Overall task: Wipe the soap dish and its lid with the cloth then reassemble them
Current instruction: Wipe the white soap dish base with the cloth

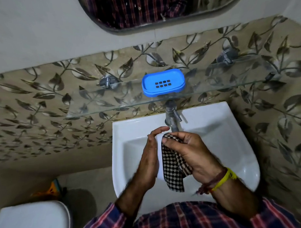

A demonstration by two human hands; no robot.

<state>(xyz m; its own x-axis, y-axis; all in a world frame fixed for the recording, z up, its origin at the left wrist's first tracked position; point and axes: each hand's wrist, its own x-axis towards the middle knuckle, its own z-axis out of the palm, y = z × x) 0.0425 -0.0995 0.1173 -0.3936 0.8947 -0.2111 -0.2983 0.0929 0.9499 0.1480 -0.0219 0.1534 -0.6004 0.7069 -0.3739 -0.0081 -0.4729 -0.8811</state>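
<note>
I see the blue soap dish (163, 82) sitting assembled on the glass shelf (88, 105), untouched by either hand. My right hand (190, 151) clamps the checked cloth (172, 166) over the sink (232, 145); left hand (148, 156) fingers are relaxed, holding nothing. Whether wiping is done, I cannot tell.

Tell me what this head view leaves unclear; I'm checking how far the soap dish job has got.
- Soap dish on the glass shelf: whether lid and base are joined cannot be told from above.
- Cloth: its upper end is hidden inside the right hand.
- Left hand: palm faces away.
- Tap: spout tip hidden behind the fingers.
</note>
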